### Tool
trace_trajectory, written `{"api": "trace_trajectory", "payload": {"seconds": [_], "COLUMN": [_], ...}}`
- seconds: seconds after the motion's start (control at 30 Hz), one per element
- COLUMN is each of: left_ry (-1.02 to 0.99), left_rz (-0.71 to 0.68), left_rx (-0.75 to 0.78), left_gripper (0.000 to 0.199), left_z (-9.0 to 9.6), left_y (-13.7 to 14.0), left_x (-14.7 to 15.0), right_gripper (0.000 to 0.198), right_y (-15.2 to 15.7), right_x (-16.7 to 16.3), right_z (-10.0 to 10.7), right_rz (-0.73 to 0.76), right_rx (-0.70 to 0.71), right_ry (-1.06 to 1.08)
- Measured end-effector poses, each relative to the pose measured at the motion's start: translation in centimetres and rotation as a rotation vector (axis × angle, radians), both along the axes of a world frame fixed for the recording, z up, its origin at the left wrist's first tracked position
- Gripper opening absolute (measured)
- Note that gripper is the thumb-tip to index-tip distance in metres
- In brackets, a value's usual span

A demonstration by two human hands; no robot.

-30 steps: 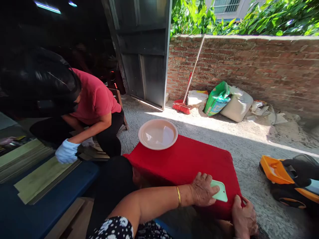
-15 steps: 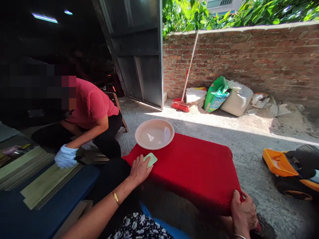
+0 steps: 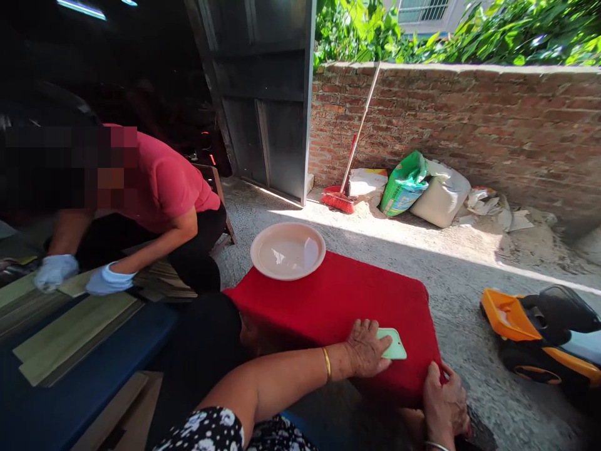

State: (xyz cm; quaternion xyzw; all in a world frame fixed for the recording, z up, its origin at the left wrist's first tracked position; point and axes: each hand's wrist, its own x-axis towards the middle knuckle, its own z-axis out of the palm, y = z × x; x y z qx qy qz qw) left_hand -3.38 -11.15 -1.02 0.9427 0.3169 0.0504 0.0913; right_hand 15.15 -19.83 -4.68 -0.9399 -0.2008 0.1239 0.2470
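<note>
My left hand [image 3: 369, 349] is closed on a pale green, flat plastic piece [image 3: 395, 344] with rounded corners and a small hole. The piece lies against a red cloth [image 3: 323, 307], drawn over a flat rectangular top, towards its right end. At the near right corner, my right hand [image 3: 446, 401] grips the cloth's edge, thumb above and fingers round the side. A shallow pinkish basin [image 3: 287, 250] with clear liquid rests at the far left corner of the red top.
To the left a co-worker in a red shirt [image 3: 171, 181] bends over stacked greenish strips [image 3: 79, 335] on a blue table [image 3: 84, 407], wearing white gloves. An orange and black toy vehicle [image 3: 539, 338] stands at right. Broom [image 3: 339, 200] and sacks [image 3: 441, 191] line the brick wall.
My left hand has slid the green piece rightward across the red cloth, from beside the basin to near my right hand. The right hand keeps its hold. Both of the co-worker's gloves now show.
</note>
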Motion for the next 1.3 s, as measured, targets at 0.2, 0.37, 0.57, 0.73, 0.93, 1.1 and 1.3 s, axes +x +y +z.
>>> {"api": "trace_trajectory", "payload": {"seconds": [0.2,0.37,0.57,0.73,0.93,1.1,1.3], "left_ry": [0.102,0.176,0.034,-0.041,-0.014,0.136,0.192], "left_rz": [0.515,0.807,0.511,0.064,0.218,0.642,0.864], "left_rx": [-0.016,0.024,0.017,0.004,-0.024,-0.009,0.057], "left_gripper": [0.050,0.045,0.049,0.053,0.050,0.043,0.044], "left_z": [0.5,2.1,2.0,0.1,-0.2,1.6,3.9], "left_y": [3.4,3.9,2.1,-0.4,1.2,3.7,3.9], "left_x": [-14.4,-22.6,-13.3,-3.1,-6.5,-18.9,-25.7], "right_gripper": [0.063,0.064,0.062,0.065,0.065,0.064,0.060], "right_y": [0.0,0.1,0.1,0.0,0.0,-0.1,-0.1], "right_x": [0.2,0.2,0.1,0.1,0.1,0.3,0.2], "right_z": [-0.4,-0.8,0.0,0.6,0.4,-0.6,0.0], "right_rz": [0.013,-0.005,-0.001,0.009,0.008,0.011,0.009], "right_rx": [0.040,0.049,0.019,-0.001,-0.001,0.034,0.032], "right_ry": [0.002,-0.018,-0.003,0.004,-0.006,-0.013,-0.003]}}
